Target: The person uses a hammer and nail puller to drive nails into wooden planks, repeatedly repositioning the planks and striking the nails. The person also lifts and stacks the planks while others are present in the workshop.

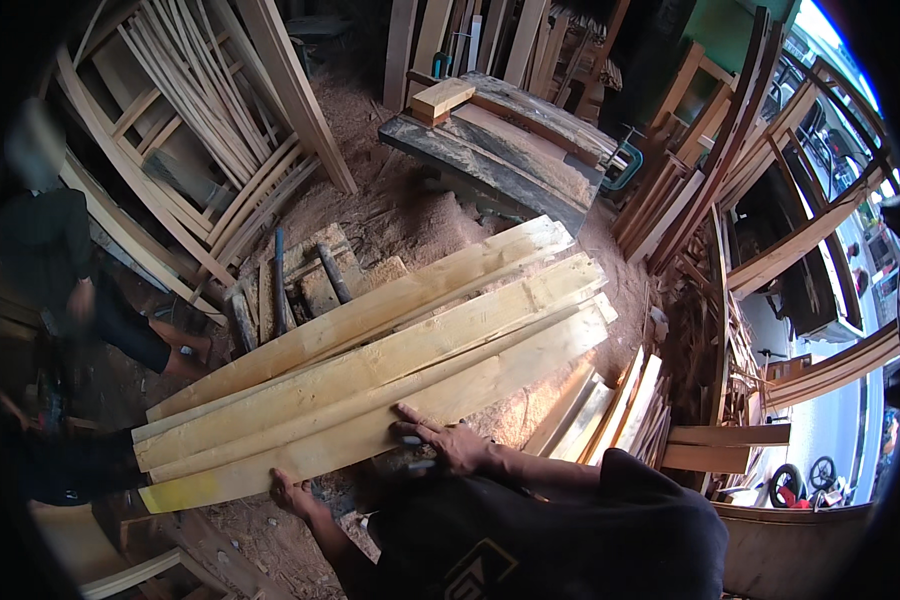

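Several long pale wooden planks lie side by side in front of me, slanting up to the right. At the near edge of the nearest plank, which has a yellow patch at its left end, are both my hands. My left hand grips that edge toward the left end, with fingertips showing on top. Farther right, my right hand has its upper digits on the plank's face and other fingers below the edge. Beyond it lie a middle plank and a far plank. What supports them is mostly hidden.
A dusty workbench bears a wooden block and a clamp. Curved strips lean at left, near a blurred person. Offcuts lie right of my right hand. Sawdust covers the floor.
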A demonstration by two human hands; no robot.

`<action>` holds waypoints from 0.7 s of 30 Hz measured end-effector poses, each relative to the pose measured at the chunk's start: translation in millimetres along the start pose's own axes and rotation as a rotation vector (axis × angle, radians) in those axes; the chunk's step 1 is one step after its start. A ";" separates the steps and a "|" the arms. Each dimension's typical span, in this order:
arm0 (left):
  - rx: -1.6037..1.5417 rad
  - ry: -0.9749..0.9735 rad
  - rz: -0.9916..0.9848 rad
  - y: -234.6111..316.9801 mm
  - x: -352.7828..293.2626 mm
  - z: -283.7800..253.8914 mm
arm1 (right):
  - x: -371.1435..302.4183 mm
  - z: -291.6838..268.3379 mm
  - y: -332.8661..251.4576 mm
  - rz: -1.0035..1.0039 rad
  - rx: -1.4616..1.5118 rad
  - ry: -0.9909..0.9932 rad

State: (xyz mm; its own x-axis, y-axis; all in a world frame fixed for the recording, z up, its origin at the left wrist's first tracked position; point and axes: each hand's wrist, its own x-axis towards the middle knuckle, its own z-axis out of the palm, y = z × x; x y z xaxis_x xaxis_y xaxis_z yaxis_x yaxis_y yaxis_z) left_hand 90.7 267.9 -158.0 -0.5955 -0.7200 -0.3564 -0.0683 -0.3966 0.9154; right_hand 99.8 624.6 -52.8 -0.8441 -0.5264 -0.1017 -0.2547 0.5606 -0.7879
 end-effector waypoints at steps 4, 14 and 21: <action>0.063 0.101 0.018 -4.9 -1.9 1.8 | 2.0 -0.9 0.4 0.070 0.025 -0.093; 0.035 0.079 0.064 3.0 -17.1 10.6 | 6.9 7.2 -0.2 0.035 -0.091 -0.044; -0.066 0.141 -0.078 6.8 -16.7 10.4 | 9.5 12.0 -0.9 0.023 -0.027 0.112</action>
State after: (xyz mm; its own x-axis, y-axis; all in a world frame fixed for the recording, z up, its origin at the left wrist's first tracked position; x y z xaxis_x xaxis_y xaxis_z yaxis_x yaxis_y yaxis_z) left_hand 91.9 283.1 -143.8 -0.4720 -0.7565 -0.4527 -0.0543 -0.4875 0.8714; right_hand 97.7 611.5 -60.3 -0.8969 -0.4393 -0.0499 -0.2458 0.5893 -0.7696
